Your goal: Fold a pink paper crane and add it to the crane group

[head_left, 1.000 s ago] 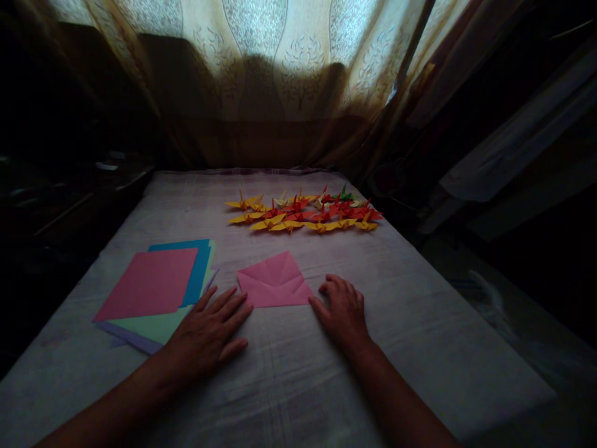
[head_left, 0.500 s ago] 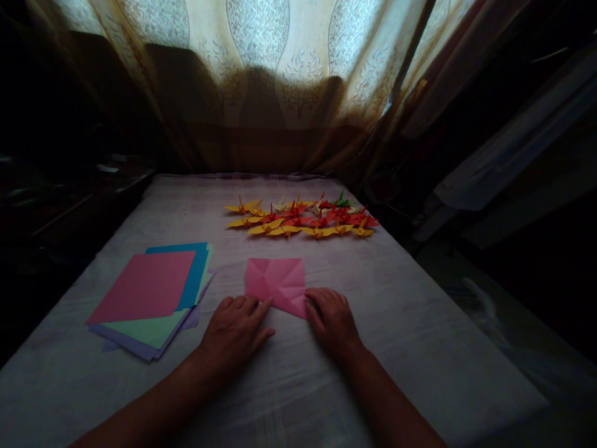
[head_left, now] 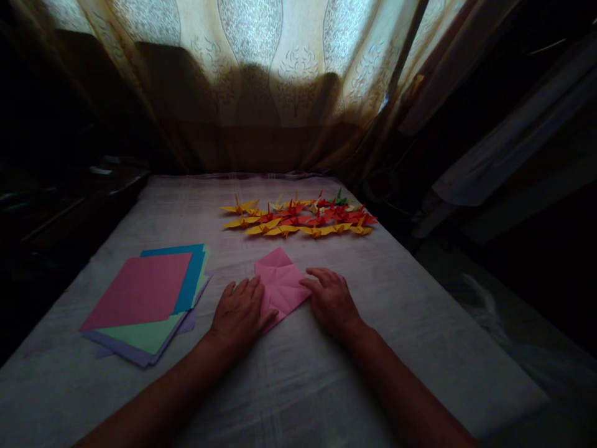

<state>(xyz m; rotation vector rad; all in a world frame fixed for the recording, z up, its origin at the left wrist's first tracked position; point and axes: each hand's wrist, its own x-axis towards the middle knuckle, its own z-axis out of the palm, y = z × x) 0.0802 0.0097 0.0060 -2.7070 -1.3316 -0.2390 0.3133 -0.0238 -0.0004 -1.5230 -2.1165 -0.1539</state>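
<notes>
A creased pink paper square (head_left: 278, 281) lies on the cloth-covered table (head_left: 420, 323), turned so one corner points away from me. My left hand (head_left: 240, 311) rests flat on its left corner, fingers stretched out. My right hand (head_left: 330, 300) lies on its right corner, fingers loosely bent and spread, pressing the sheet down.
A stack of coloured paper sheets (head_left: 149, 292), pink on top over blue, green and purple, sits at the left. Rows of several folded paper cranes (head_left: 298, 218) in yellow, red and green lie further back. Curtains (head_left: 280, 74) hang behind the table; dark furniture flanks both sides.
The pink sheet has been rotated on the table, from flat-edged toward me to corner-on. Both hands moved inward onto its side corners.
</notes>
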